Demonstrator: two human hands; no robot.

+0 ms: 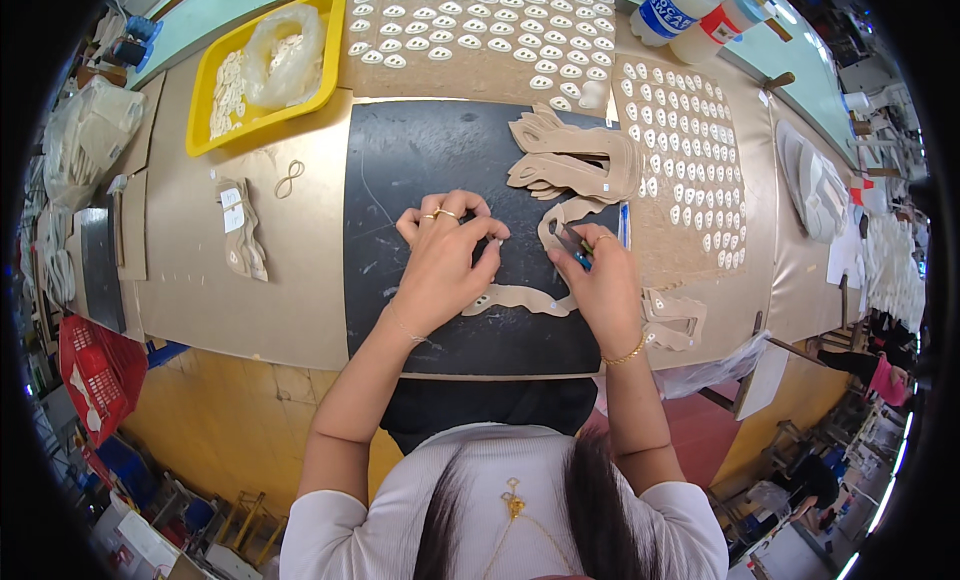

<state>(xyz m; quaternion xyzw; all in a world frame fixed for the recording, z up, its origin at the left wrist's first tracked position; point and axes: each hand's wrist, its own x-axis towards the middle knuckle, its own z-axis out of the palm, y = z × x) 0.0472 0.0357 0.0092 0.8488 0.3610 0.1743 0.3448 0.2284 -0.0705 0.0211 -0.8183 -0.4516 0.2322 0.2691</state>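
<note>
My left hand (450, 248) is over the middle of the black board (410, 150), fingers curled and thumb drawn toward the index finger. Anything between those fingertips is too small to make out. My right hand (604, 280) grips a small tool with blue and green on its handle (583, 262), perhaps snips; its dark tip shows by the thumb. Beside that tip a curved beige cut piece (552, 223) trails from the stack of beige pieces (580, 160). Below both hands a wavy beige strip (525, 298) lies flat, one end near my left wrist.
Rows of small white oval pieces cover brown boards (420, 80) (680, 250) ahead and at right. A yellow tray (198, 115) holds more ovals and a plastic bag. A tied beige bundle (245, 245) lies left, another (675, 320) right. Bottles (665, 15) stand far right.
</note>
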